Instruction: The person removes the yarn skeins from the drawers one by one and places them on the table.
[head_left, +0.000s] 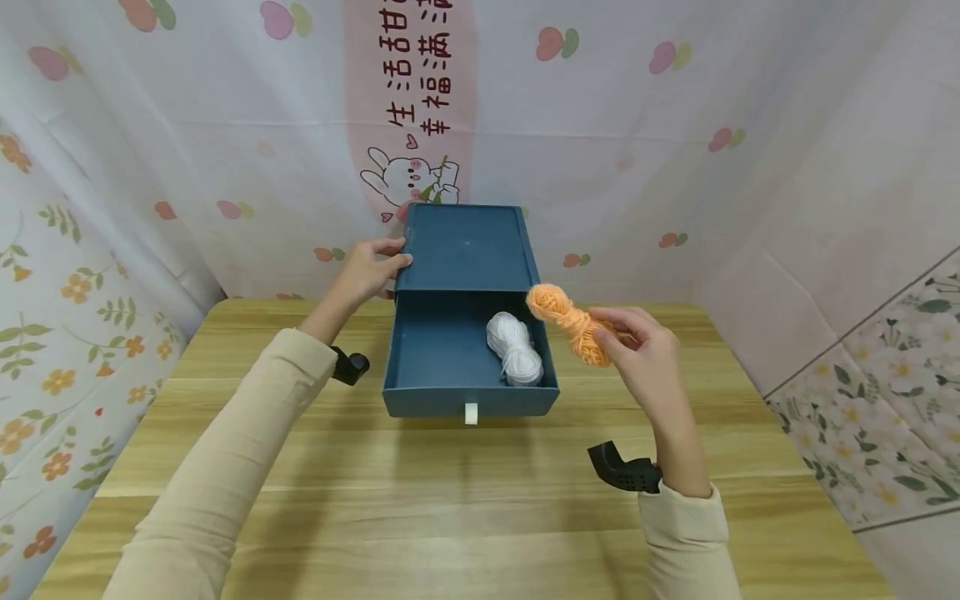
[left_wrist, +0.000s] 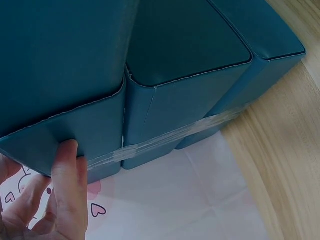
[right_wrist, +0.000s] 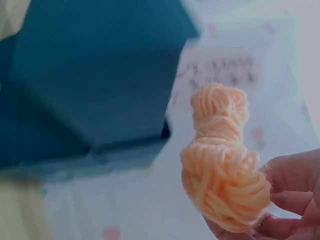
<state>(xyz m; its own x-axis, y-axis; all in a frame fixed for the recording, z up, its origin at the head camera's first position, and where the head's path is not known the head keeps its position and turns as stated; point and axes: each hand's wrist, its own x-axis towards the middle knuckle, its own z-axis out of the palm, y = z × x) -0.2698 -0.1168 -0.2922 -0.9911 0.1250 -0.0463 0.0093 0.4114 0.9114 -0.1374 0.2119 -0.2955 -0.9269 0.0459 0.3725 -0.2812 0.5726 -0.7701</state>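
A blue drawer box (head_left: 468,246) stands on the table with its top drawer (head_left: 431,350) pulled out. Inside that drawer, on the right, lies a tied skein of white yarn (head_left: 515,348). My left hand (head_left: 372,271) touches the box's upper left side; in the left wrist view its fingers (left_wrist: 67,175) lie against the blue wall near the edge. Held in the air just right of the drawer is a tied skein of orange yarn (head_left: 573,325). My right hand (head_left: 637,342) pinches it at its near end between thumb and fingers.
A white pull tab (head_left: 471,414) sticks out of the drawer front. Clear tape (left_wrist: 170,137) runs across the stacked blue units in the left wrist view. A printed curtain (head_left: 615,150) hangs behind the wooden table (head_left: 420,517).
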